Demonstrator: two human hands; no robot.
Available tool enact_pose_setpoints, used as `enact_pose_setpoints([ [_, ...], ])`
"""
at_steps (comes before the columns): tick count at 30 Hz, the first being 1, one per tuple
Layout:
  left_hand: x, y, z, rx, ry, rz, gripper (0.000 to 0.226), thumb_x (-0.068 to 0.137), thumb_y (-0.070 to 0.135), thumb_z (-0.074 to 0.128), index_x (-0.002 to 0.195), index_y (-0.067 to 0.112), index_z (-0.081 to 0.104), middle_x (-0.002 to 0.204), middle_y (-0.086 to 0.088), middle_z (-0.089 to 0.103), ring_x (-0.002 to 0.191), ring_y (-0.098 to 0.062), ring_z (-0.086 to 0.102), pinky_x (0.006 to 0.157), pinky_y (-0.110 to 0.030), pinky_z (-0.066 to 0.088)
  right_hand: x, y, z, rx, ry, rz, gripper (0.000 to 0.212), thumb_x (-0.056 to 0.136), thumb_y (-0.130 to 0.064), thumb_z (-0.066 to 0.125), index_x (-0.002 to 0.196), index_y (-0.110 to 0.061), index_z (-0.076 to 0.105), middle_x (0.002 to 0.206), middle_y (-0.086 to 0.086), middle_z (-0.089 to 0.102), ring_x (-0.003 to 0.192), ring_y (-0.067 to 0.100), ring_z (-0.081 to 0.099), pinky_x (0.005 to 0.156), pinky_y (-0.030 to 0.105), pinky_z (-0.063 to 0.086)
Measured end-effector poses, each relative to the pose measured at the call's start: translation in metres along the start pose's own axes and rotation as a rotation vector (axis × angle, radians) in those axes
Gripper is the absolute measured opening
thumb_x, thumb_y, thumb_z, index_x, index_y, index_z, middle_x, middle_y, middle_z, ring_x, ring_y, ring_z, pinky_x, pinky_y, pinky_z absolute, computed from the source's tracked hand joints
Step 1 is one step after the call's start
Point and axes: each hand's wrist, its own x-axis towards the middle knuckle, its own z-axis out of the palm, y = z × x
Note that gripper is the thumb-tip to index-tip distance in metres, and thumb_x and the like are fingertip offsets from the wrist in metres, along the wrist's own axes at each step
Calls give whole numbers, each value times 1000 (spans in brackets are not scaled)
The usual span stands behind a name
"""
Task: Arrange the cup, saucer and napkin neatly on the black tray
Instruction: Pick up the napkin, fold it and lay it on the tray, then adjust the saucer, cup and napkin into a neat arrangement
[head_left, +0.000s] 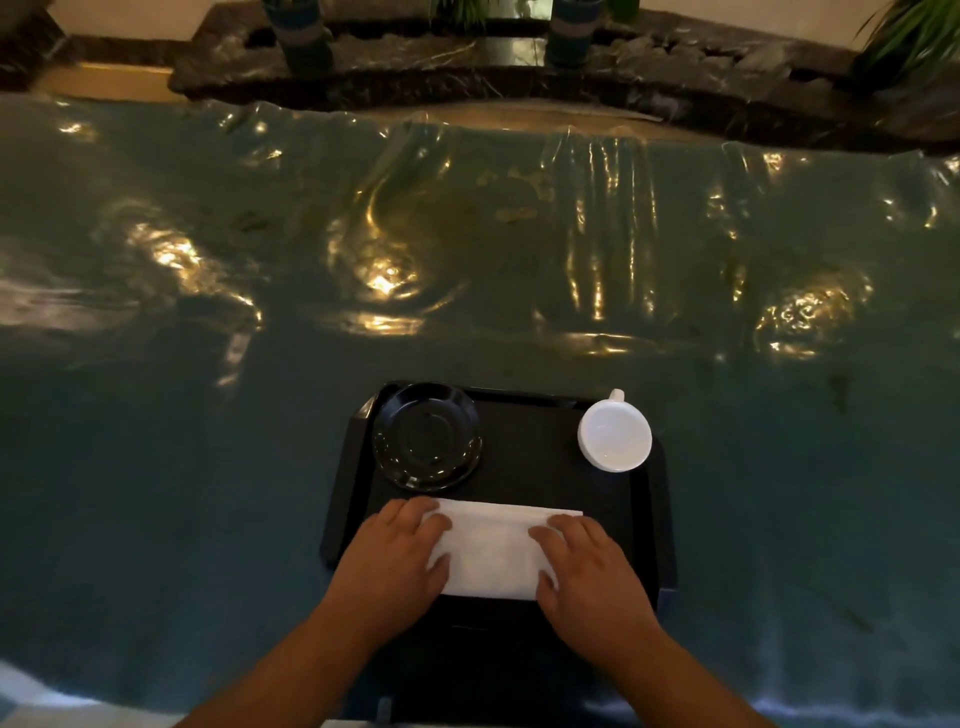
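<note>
Napkin (493, 551) under both hands; saucer (427, 436), cup (615, 435) behind.

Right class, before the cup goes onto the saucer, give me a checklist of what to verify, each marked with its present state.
1. Napkin lies flat on the black tray: ok.
2. Both hands free to lift: not ok; left hand and right hand rest on the napkin.
3. Saucer bare: ok.
4. Saucer fully inside the tray: not ok, overlaps the far rim.
5. Cup upright: ok.
6. Cup clean: cannot tell.
</note>
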Motion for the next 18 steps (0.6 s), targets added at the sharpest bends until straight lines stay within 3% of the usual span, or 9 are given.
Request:
enact_pose_setpoints([
  [3, 20, -14, -17, -27, 88, -99, 50, 88, 49, 63, 129, 20, 67, 144, -9, 59, 127, -31, 57, 101, -51, 52, 32, -21, -5, 35, -9, -46, 60, 97, -42, 57, 154, -29, 42, 160, 3, 43, 148, 25, 35, 123, 43, 27],
  [6, 43, -29, -27, 37, 15, -126, 67, 92, 56, 61, 149, 22, 53, 162, -12, 40, 148, -33, 36, 120, -54, 31, 70, -47, -6, 3, -16, -134, 64, 101, -42, 51, 161, -29, 30, 169, 4, 29, 157, 27, 17, 122, 40, 4],
  [9, 60, -42, -28, 90, -106, -105, 72, 95, 61, 53, 158, 31, 36, 171, -8, 23, 156, -28, 17, 126, -50, 16, 98, -65, -3, -51, -70, -194, 62, 104, -38, 46, 162, -27, 26, 171, 7, 22, 158, 30, 10, 124, 46, 2],
  [12, 65, -49, -26, 139, -215, -125, 74, 96, 66, 47, 161, 39, 23, 173, -4, 12, 158, -25, 6, 126, -52, 10, 113, -69, 1, -99, -160, -185, 59, 106, -37, 41, 162, -29, 24, 173, 9, 15, 159, 32, 3, 125, 53, 2],
  [18, 68, -49, -25, 140, -277, -158, 74, 96, 66, 49, 161, 43, 21, 174, -3, 8, 158, -23, 2, 126, -55, 8, 115, -61, 4, -118, -196, -180, 55, 105, -34, 42, 159, -29, 33, 174, 6, 14, 159, 27, 2, 125, 59, 6],
])
